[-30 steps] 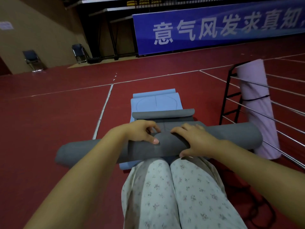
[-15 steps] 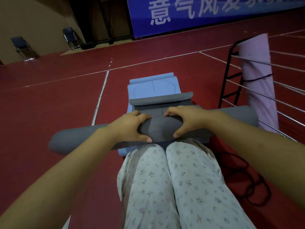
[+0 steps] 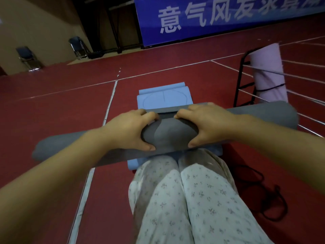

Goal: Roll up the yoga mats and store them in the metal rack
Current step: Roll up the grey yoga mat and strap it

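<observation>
A grey yoga mat (image 3: 168, 134) lies rolled into a long tube across my knees, its last short flap still flat beyond my fingers. My left hand (image 3: 130, 131) and my right hand (image 3: 205, 124) both clasp the middle of the roll, thumbs toward me, fingers over the far side. Under it a light blue mat (image 3: 163, 99) lies flat on the red floor. At the right stands the metal rack (image 3: 244, 80) with a pink rolled mat (image 3: 267, 73) upright inside it, tied by a dark strap.
A black cord (image 3: 263, 196) lies coiled on the floor right of my legs. Two folding chairs (image 3: 28, 57) stand by the far left wall. A blue banner (image 3: 219, 16) runs along the back. White court lines cross the floor.
Both hands have rolled the grey mat farther away from me, so the flat flap beyond the roll has shrunk to a narrow strip.
</observation>
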Motion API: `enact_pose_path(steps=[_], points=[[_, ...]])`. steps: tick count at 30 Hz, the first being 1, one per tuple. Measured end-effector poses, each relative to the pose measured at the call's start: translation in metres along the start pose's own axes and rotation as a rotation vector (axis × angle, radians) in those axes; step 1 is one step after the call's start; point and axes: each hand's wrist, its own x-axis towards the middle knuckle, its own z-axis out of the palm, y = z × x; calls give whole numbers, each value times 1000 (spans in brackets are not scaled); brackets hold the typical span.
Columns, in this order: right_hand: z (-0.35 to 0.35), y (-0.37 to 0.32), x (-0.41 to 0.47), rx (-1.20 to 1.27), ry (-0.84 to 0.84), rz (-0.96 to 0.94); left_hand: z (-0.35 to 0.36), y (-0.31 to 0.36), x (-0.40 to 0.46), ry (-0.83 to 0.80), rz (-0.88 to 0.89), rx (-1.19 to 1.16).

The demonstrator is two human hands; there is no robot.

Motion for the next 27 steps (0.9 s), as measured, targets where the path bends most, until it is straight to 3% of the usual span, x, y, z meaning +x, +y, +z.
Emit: enact_pose_path(steps=[4, 9, 14, 22, 25, 27], points=[[-31, -33, -45, -40, -8, -76, -33, 31, -44, -35, 46, 54], [-14, -61, -93, 10, -13, -121, -18, 59, -95, 44, 115, 82], [33, -64, -92, 170, -203, -97, 26, 72, -88, -265, 27, -107], [24, -39, -55, 476, -403, -68, 21, 44, -55, -451, -91, -457], [22, -39, -55, 393, -389, -27, 22, 27, -45, -529, -128, -608], [20, -43, -62, 266, -257, -43, 23, 17, -38, -586, -153, -683]])
